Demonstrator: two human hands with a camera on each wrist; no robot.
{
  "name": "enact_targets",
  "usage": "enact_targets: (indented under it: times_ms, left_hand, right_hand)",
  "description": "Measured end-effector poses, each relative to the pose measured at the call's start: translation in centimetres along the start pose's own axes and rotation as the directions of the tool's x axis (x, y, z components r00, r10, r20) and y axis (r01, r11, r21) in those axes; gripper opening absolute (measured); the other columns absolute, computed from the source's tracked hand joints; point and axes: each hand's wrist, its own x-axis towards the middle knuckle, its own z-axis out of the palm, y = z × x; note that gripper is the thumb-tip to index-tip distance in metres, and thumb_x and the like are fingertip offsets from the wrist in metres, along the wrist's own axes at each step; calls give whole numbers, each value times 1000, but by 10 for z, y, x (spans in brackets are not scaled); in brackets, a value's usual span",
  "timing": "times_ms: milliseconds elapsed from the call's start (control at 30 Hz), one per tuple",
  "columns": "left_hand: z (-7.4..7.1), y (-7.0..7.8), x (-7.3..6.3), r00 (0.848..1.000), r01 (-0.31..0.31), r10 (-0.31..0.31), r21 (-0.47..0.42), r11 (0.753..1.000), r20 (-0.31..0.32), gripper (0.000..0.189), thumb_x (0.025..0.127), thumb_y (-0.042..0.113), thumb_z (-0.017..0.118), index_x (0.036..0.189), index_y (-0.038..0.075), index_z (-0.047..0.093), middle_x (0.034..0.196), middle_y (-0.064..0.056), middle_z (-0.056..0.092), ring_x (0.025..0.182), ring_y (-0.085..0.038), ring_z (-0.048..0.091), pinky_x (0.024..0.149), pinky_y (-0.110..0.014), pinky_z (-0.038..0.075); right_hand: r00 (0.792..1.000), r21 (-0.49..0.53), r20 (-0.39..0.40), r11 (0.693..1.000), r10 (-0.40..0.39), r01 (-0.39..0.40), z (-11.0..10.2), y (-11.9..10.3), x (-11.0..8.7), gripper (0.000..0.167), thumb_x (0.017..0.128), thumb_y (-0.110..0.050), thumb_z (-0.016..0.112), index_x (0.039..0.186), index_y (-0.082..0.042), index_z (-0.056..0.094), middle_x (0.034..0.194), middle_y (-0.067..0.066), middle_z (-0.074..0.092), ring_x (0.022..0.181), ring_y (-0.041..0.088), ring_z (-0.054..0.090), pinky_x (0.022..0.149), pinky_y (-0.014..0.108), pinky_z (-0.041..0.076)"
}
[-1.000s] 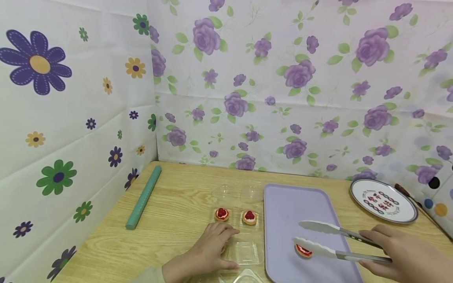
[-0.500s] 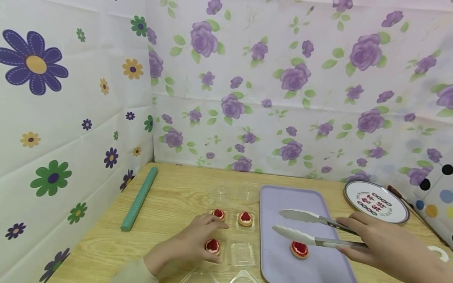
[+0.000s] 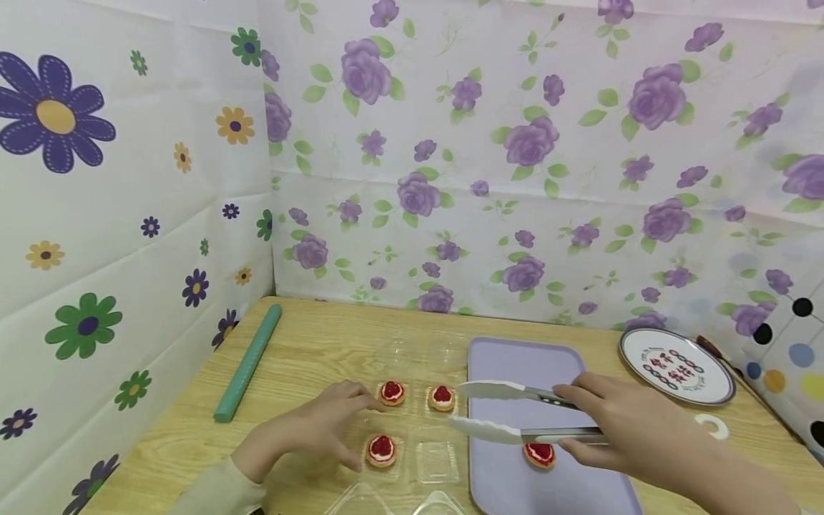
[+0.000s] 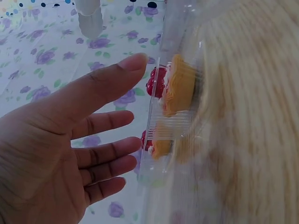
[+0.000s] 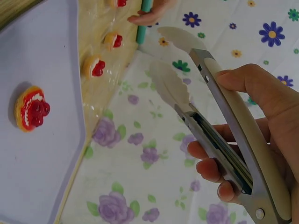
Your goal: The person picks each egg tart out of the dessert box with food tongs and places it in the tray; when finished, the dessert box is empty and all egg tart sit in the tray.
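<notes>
My right hand grips a pair of tongs, its pale scalloped tips spread apart with nothing between them. The tips reach over the left edge of a lilac tray, toward a clear plastic container. On the tray sits one small red-topped tart, partly covered by the tongs in the head view. Three similar tarts occupy container compartments: front left, back left and back right. The front right compartment holds no tart. Just left of the container, my left hand is held with fingers extended, holding nothing.
A green rod lies at the left of the table. Behind the tray's right side are a white plate with red lettering and a brown handle. A white ring lies beyond my right hand. More clear plastic lies in front.
My left hand has drawn back leftward, uncovering the front left tart. My right hand has carried the spread tongs left, from over the tray toward the container.
</notes>
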Motion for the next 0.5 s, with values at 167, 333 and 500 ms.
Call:
enact_targets:
  times_ms: [167, 333, 500]
  left_hand:
    - [-4, -2, -5, 1000, 21, -20, -33, 999, 6, 73, 67, 42, 84, 131, 18, 56, 118, 4, 53, 113, -12, 44, 97, -36, 43]
    - [-5, -4, -7, 999, 8, -7, -35, 999, 33, 70, 67, 41, 84, 128, 18, 57, 116, 4, 54, 111, -12, 44, 95, -35, 43]
    - [-5, -5, -5, 998, -3, 5, -23, 1000, 59, 74, 67, 45, 83, 129, 15, 56, 119, 2, 54, 113, -13, 45, 96, -35, 44]
  right_hand:
    - [999, -49, 4, 997, -53, 53, 5, -12, 17, 50, 75, -52, 74, 107, -13, 70, 86, -11, 57, 65, -3, 44, 53, 17, 41]
    - [994, -24, 104, 999, -41, 43, 11, -24, 31, 49, 78, -51, 71, 109, -13, 69, 88, -9, 59, 66, -1, 46, 53, 19, 44]
    - [990, 0, 121, 997, -74, 74, 21, -33, 43, 47, 77, -45, 73, 108, -10, 69, 88, -7, 60, 68, 1, 50, 56, 20, 47]
